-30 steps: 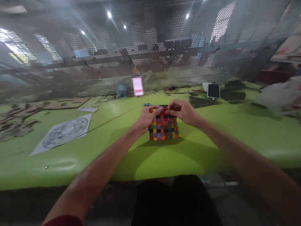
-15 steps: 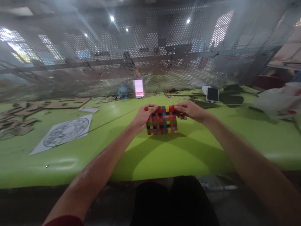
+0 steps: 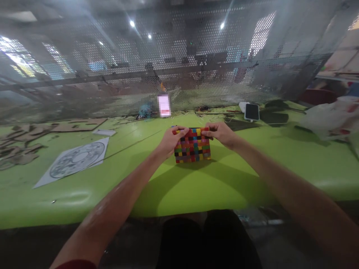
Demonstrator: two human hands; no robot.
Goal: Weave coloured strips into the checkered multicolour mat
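Note:
A small woven pouch [image 3: 192, 149] of red, yellow, black, blue and green strips stands upright above the green table, its checkered face toward me. My left hand [image 3: 174, 139] grips its upper left corner, thumb on the front and fingers hidden behind. At the upper right edge, my right hand [image 3: 217, 133] pinches the rim between thumb and fingers. A dark line along the top edge suggests an opening; the inside cannot be made out. The lower edge is at or just above the tabletop.
Cardboard scraps [image 3: 25, 142] and a paper with a printed ring pattern [image 3: 80, 158] lie at left. A lit phone [image 3: 164, 106] leans against the perforated metal screen [image 3: 185, 74]. Another phone [image 3: 251, 111], dark leaves [image 3: 275, 118] and a white plastic bag [image 3: 328, 116] are at right.
My right hand has shifted left along the pouch's top edge, from the corner inward. My left hand stays on its corner. The view has tilted slightly.

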